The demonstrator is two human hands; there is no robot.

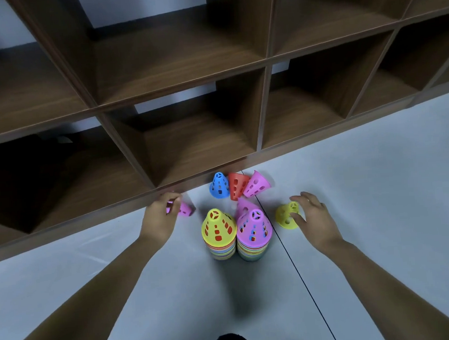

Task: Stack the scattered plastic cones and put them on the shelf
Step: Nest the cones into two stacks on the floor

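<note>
The left hand is closed around a small pink cone, which is pinched at its narrow end by curled fingers and held on its side just above or on the floor; which of the two cannot be told. This hand is set close against the bottom front edge of the shelf, so little room is left behind it.

The right hand is spread wide, fingers relaxed and arched over a yellow cone that lies on its side on the floor. The thumb is laid against the cone's rim, but no closed grip is seen.

Between the two hands, two tall stacks are stood side by side and touching: a yellow-topped stack on the left and a pink-topped stack on the right. A half-hidden pink cone is seen just behind the pink-topped stack. Further back, close to the shelf's foot, a blue cone is stood upright, with a red cone and a tilted pink cone packed against one another beside it.

A dark seam is run across the floor past the pink-topped stack. Broad bare floor is left to the right of the right hand and near the viewer. The shelf's lower compartments are open towards the floor.
</note>
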